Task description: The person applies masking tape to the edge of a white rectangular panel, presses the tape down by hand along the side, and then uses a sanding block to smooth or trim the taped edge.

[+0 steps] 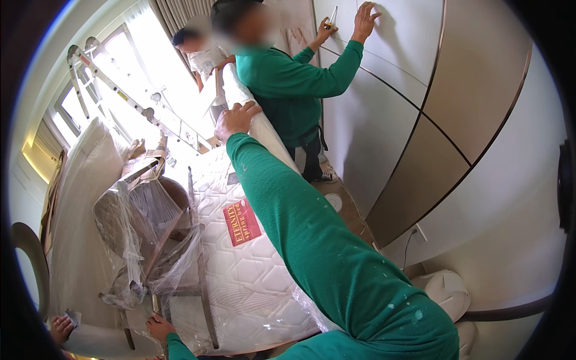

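Note:
My right arm, in a green sleeve, reaches far across the view. At its end my right hand (237, 120) is closed over the top edge of a white, plastic-wrapped panel (268, 133). Low on the left, my left hand (159, 327) is closed round a thin, stick-like tool (155, 303) with a pale metal part; its exact kind is unclear. Close by it stands a plastic-wrapped chair (162, 240) with dark legs, on a white quilted mattress (252, 288). A red label (242, 222) lies on the mattress under my forearm.
A co-worker in green (279, 90) works at tall white-and-beige wardrobe doors (384, 90), holding a small tool. Another person (207, 60) stands by the window. A folding ladder (120, 90) leans at the back left. Another hand (61, 329) shows at the lower left.

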`<state>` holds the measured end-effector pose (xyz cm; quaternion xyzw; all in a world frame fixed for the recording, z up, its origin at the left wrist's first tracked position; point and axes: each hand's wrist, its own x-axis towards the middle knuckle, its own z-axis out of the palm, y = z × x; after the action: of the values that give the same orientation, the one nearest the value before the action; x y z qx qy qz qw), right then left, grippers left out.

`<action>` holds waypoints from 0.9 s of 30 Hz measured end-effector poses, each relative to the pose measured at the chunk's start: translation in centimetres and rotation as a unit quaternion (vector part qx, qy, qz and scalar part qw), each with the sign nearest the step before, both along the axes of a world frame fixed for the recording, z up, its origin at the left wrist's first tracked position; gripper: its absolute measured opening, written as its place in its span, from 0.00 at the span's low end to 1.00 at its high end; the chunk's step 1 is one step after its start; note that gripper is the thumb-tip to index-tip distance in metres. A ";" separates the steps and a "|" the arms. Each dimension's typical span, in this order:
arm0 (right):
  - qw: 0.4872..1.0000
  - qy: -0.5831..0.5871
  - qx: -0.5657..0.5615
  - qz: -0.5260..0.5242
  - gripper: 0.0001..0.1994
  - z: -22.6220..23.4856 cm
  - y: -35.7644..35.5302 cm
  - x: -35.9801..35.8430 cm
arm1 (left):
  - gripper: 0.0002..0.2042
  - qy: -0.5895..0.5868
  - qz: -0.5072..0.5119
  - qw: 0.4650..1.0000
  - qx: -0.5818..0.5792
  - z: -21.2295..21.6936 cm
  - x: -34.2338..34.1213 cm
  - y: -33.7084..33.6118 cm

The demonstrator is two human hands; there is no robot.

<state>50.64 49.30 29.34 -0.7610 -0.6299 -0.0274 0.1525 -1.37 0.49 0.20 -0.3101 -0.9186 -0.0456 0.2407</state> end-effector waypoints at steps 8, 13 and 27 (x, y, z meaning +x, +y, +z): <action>1.000 0.001 0.002 0.000 0.26 0.2 -0.4 0.1 | 0.32 -0.010 0.009 1.000 0.002 0.4 0.4 0.2; 1.000 0.003 0.014 0.005 0.25 0.1 -0.6 -0.1 | 0.30 0.020 -0.024 0.999 0.043 -0.1 -0.7 -0.3; 1.000 -0.005 0.013 0.004 0.25 0.0 -0.6 -0.1 | 0.29 0.029 -0.036 0.997 0.056 -0.5 -1.2 -0.2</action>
<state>50.54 48.74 29.38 -0.7564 -0.6333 -0.0390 0.1587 -2.61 0.29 -0.28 -0.3306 -0.8955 -0.0963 0.2819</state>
